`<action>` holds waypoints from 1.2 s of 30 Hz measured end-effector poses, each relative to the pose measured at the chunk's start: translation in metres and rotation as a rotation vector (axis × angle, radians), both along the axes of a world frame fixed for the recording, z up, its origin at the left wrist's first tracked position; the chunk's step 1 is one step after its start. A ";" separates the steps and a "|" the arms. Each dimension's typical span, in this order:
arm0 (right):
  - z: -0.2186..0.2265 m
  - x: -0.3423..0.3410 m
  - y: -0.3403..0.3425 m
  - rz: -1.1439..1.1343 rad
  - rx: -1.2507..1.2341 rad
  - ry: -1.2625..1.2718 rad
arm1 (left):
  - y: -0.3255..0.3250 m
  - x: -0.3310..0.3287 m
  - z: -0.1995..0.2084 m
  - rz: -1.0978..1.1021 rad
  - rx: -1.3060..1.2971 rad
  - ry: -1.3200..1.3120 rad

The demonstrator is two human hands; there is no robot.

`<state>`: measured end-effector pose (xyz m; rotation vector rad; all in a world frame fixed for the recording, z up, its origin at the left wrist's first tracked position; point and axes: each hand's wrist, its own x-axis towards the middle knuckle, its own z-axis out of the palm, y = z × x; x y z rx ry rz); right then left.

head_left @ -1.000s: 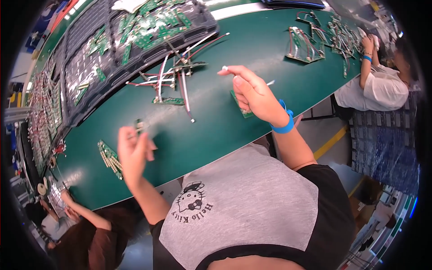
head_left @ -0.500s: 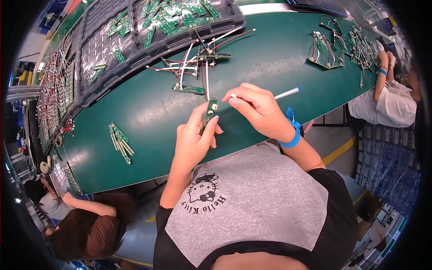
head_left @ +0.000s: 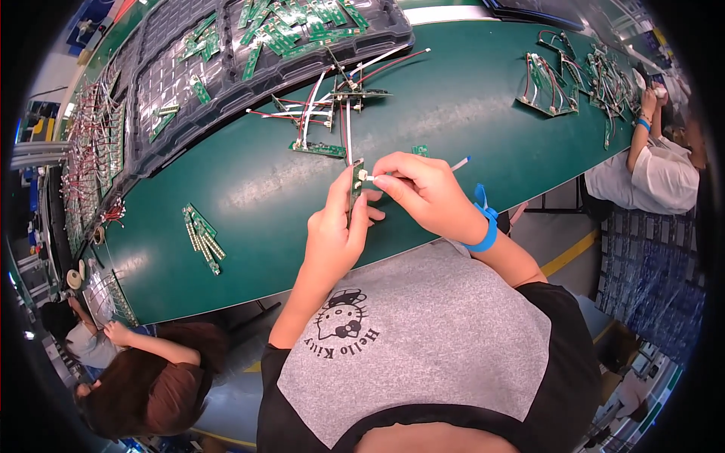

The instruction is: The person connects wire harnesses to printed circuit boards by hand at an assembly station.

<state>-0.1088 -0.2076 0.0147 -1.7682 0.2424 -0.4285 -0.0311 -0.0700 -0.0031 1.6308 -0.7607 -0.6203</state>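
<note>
In my left hand (head_left: pixel 332 230) I hold a narrow green circuit board (head_left: pixel 358 186) upright, thumb on one side and fingers behind. White sockets sit on its face, and white and red-black wires run up from behind it. My right hand (head_left: pixel 430 195) pinches a white flat cable (head_left: pixel 460 163) close to one end; its blue-tipped far end sticks out past the knuckles. That pinched end meets the board's upper socket, though whether it is seated I cannot tell. Just beyond my right hand lies a small green board (head_left: pixel 420 151), partly covered.
Wired boards (head_left: pixel 317 149) lie heaped beyond my hands. A black tray (head_left: pixel 226 113) of green boards stands at the far left. A few strip boards (head_left: pixel 202 238) lie at left, more wired boards (head_left: pixel 547 87) at right. Co-workers sit on both sides of the green table (head_left: pixel 468 75).
My right hand has moved left and brought the cable end up against the board's socket. The left hand has shifted slightly right, turning the board more edge-on.
</note>
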 end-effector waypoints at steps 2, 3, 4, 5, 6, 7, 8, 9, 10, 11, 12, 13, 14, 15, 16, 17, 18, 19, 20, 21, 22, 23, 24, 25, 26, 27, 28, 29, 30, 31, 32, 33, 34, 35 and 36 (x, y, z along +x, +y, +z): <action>0.000 0.000 -0.001 -0.009 0.015 0.021 | -0.001 0.000 -0.002 -0.002 0.026 -0.238; 0.000 0.000 -0.002 -0.019 0.030 0.043 | -0.002 0.002 -0.002 -0.003 0.027 -0.237; -0.001 -0.001 -0.004 -0.019 0.031 0.043 | -0.003 0.005 -0.003 -0.040 0.054 -0.404; -0.002 -0.003 -0.005 -0.017 0.117 0.111 | -0.004 0.006 -0.003 -0.077 0.081 -0.570; -0.004 -0.005 -0.006 -0.014 0.204 0.179 | -0.005 0.006 -0.003 -0.077 0.081 -0.570; -0.005 -0.004 -0.005 -0.015 0.205 0.179 | -0.007 0.005 -0.003 -0.071 0.084 -0.585; -0.007 -0.003 -0.003 -0.043 0.186 0.149 | -0.009 0.003 -0.004 -0.065 0.087 -0.601; -0.008 -0.002 -0.002 -0.070 0.168 0.120 | -0.010 0.002 -0.005 -0.066 0.087 -0.601; -0.008 -0.001 -0.001 -0.070 0.168 0.120 | -0.011 0.000 -0.006 -0.058 0.058 -0.535; -0.007 -0.001 0.000 -0.101 0.126 0.113 | -0.011 -0.001 -0.007 -0.049 0.031 -0.469; -0.007 -0.001 0.002 -0.130 0.084 0.106 | -0.011 -0.001 -0.008 -0.048 0.031 -0.469; -0.008 -0.001 0.002 -0.129 0.084 0.106 | -0.010 -0.002 -0.010 -0.067 0.048 -0.430; -0.010 -0.001 0.002 -0.151 -0.007 0.089 | -0.011 -0.002 -0.011 -0.087 0.063 -0.390; -0.012 -0.001 0.002 -0.173 -0.099 0.071 | -0.010 -0.002 -0.010 -0.087 0.063 -0.389; -0.014 -0.001 0.003 -0.172 -0.099 0.072 | -0.010 -0.001 -0.009 -0.114 0.049 -0.356; -0.016 -0.001 0.003 -0.162 -0.099 0.037 | -0.009 -0.001 -0.008 -0.141 0.036 -0.322; -0.016 -0.001 0.004 -0.152 -0.098 0.002 | -0.008 -0.001 -0.005 -0.141 0.036 -0.321; -0.017 -0.002 0.004 -0.152 -0.098 0.003 | -0.007 0.000 -0.002 -0.165 0.029 -0.272; -0.017 -0.002 0.003 -0.117 -0.022 0.008 | -0.007 0.000 -0.001 -0.189 0.021 -0.223; -0.017 -0.002 0.002 -0.082 0.053 0.013 | -0.007 0.000 -0.001 -0.190 0.020 -0.224; -0.017 -0.002 0.000 -0.083 0.052 0.012 | -0.007 -0.001 -0.001 -0.181 0.014 -0.156; -0.017 -0.001 0.000 -0.070 0.055 0.005 | -0.006 -0.002 0.000 -0.172 0.009 -0.088; -0.016 -0.001 -0.001 -0.058 0.058 -0.002 | -0.006 -0.001 0.001 -0.172 0.009 -0.088; -0.014 -0.003 -0.002 -0.057 0.058 -0.002 | -0.006 0.002 0.003 -0.176 0.048 -0.178; -0.010 -0.003 -0.003 -0.070 0.022 0.044 | -0.006 0.004 0.004 -0.177 0.087 -0.270; -0.007 -0.003 -0.004 -0.083 -0.014 0.091 | -0.007 0.005 0.002 -0.174 0.088 -0.271; -0.005 -0.002 -0.002 -0.079 -0.014 0.089 | -0.007 0.007 -0.002 -0.154 0.087 -0.319; -0.002 -0.002 0.001 -0.084 0.014 0.080 | -0.007 0.007 -0.005 -0.136 0.084 -0.368; -0.001 -0.002 0.003 -0.089 0.042 0.071 | -0.006 0.007 -0.007 -0.135 0.084 -0.370; -0.001 -0.001 0.003 -0.088 0.041 0.070 | -0.005 0.006 -0.009 -0.104 0.084 -0.371; -0.001 -0.001 0.004 -0.064 0.038 0.072 | -0.005 0.005 -0.010 -0.075 0.084 -0.371; -0.002 -0.002 0.004 -0.040 0.035 0.074 | -0.005 0.004 -0.009 -0.078 0.083 -0.371; -0.004 -0.002 0.005 -0.043 0.035 0.074 | -0.005 0.004 -0.008 -0.075 0.091 -0.371; -0.006 -0.002 0.005 -0.035 0.067 0.073 | -0.006 0.004 -0.006 -0.071 0.099 -0.370; -0.007 -0.002 0.005 -0.027 0.098 0.072 | -0.006 0.003 -0.003 -0.072 0.099 -0.370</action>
